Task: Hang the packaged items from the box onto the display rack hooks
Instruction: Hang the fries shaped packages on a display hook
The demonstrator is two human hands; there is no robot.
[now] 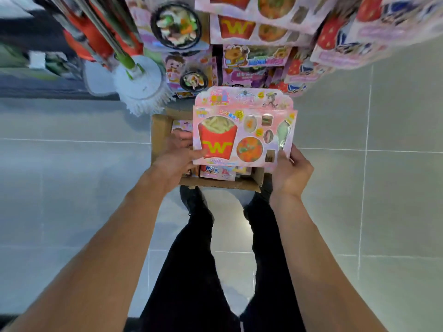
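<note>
Our left hand [178, 153] pinches the nine o'clock edge of the flat pink blister-card toy pack with the red fries pouch [244, 135], thumb on its face; our right hand [291, 170] grips its five o'clock corner, fingers curled behind. A second pink card seems to sit behind it, its header showing at twelve o'clock. We hold the pack above the open brown cardboard box [160, 130] on the grey tiled floor [72, 178], where more packets [218, 173] lie at six o'clock. The display rack of hanging toy packs [251, 29] stands at twelve o'clock, and white round mop heads [141, 80] at ten. Its hooks are not visible. To hang it well, we should probably lift it level, find the header's hole, and keep one hand steadying the bottom edge.
</note>
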